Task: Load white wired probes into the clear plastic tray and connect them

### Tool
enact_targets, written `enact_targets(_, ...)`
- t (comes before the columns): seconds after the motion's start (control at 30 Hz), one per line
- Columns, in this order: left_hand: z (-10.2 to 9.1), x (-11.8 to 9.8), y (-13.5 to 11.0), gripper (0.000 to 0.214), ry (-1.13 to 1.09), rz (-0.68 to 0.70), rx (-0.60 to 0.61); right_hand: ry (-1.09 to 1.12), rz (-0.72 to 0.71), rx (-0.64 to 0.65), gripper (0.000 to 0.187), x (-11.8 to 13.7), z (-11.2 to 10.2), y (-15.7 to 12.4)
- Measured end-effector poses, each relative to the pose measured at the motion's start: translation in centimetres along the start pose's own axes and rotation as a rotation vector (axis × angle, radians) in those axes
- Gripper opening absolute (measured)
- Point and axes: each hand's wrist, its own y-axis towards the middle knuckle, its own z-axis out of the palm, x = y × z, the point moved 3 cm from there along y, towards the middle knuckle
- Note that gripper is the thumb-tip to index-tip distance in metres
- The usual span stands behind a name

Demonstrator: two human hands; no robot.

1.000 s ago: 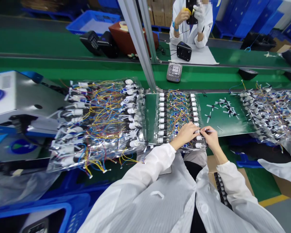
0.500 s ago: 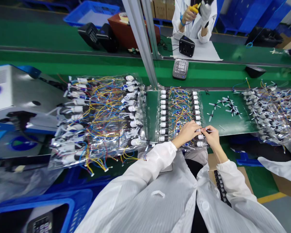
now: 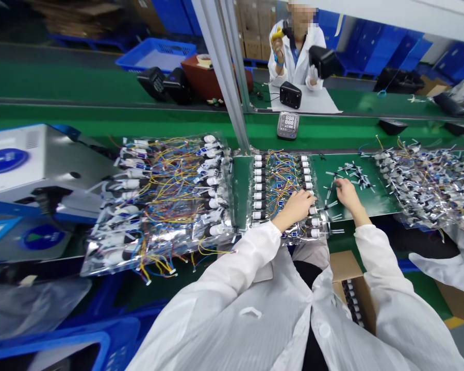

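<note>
My left hand (image 3: 295,208) lies over the lower right of a clear plastic bag of wired units (image 3: 282,185), its fingers on a row of white-and-black cylinders. These units have tangled yellow, red and blue wires. My right hand (image 3: 347,192) is to the right, on the green mat (image 3: 379,203), its fingertips at a loose pile of small white-and-black plastic fittings (image 3: 351,176). Several similar fittings stick out from the bag's lower right corner (image 3: 328,221). The fingers hide whatever either hand may hold.
Larger wired bags lie at the left (image 3: 158,206) and right (image 3: 429,188). An aluminium upright (image 3: 221,77) rises behind them, beside a digital blood pressure monitor (image 3: 288,125). A co-worker (image 3: 294,51) sits opposite. Another person's sleeve (image 3: 444,263) is at the right, above a cardboard box (image 3: 351,288).
My right hand has moved up and right, from the bag's cylinders to the fittings pile. My left hand stays on the bag. The view has tilted slightly upward.
</note>
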Motion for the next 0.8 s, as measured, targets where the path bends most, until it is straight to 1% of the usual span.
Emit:
enact_targets(0.07,0.1,0.5,0.3,0.034,0.014,0.034,0.034,-0.11,-0.204,0.08,0.027,0.6,0.0,0.9)
enact_targets(0.1,0.2,0.7,0.4,0.03,0.009,0.039,0.039,-0.139,-0.261,0.136,0.026,0.8,0.0,1.1)
enact_targets(0.17,0.2,1.1,0.5,0.027,-0.016,0.03,0.034,-0.158,-0.295,0.229,0.017,0.9,-0.3,1.4)
enact_targets(0.2,0.2,1.2,0.5,0.026,-0.032,0.022,0.028,-0.149,-0.286,0.247,0.013,0.9,-0.6,1.5)
enact_targets(0.23,0.2,1.3,0.5,0.026,-0.049,0.013,0.02,-0.123,-0.263,0.235,0.009,1.0,-0.9,1.5)
enact_targets(0.3,0.3,1.3,0.5,0.024,-0.083,-0.003,0.0,0.01,-0.166,0.133,0.003,1.6,-1.7,1.1)
enact_targets(0.37,0.3,1.3,0.6,0.022,-0.107,-0.015,-0.017,0.278,-0.017,0.013,0.01,2.8,-2.1,0.1)
enact_targets(0.4,0.4,1.3,0.6,0.023,-0.118,-0.02,-0.027,0.442,0.064,-0.023,0.014,3.6,-1.9,-0.6)
enact_targets(0.47,0.5,1.4,0.5,0.027,-0.139,-0.027,-0.051,0.74,0.189,-0.017,0.019,5.6,-0.9,-2.2)
enact_targets(0.53,0.5,1.4,0.5,0.031,-0.151,-0.023,-0.064,0.919,0.259,0.031,0.024,7.6,0.5,-3.6)
enact_targets(0.6,0.5,1.4,0.4,0.03,-0.15,-0.019,-0.062,0.99,0.282,0.057,0.029,8.9,1.8,-4.7)
enact_targets(0.67,0.5,1.3,0.3,0.027,-0.152,-0.016,-0.055,0.978,0.272,0.039,0.032,9.3,2.7,-5.3)
enact_targets(0.8,0.5,1.5,0.2,0.027,-0.208,-0.022,-0.064,0.821,0.239,-0.031,0.03,8.2,3.5,-5.7)
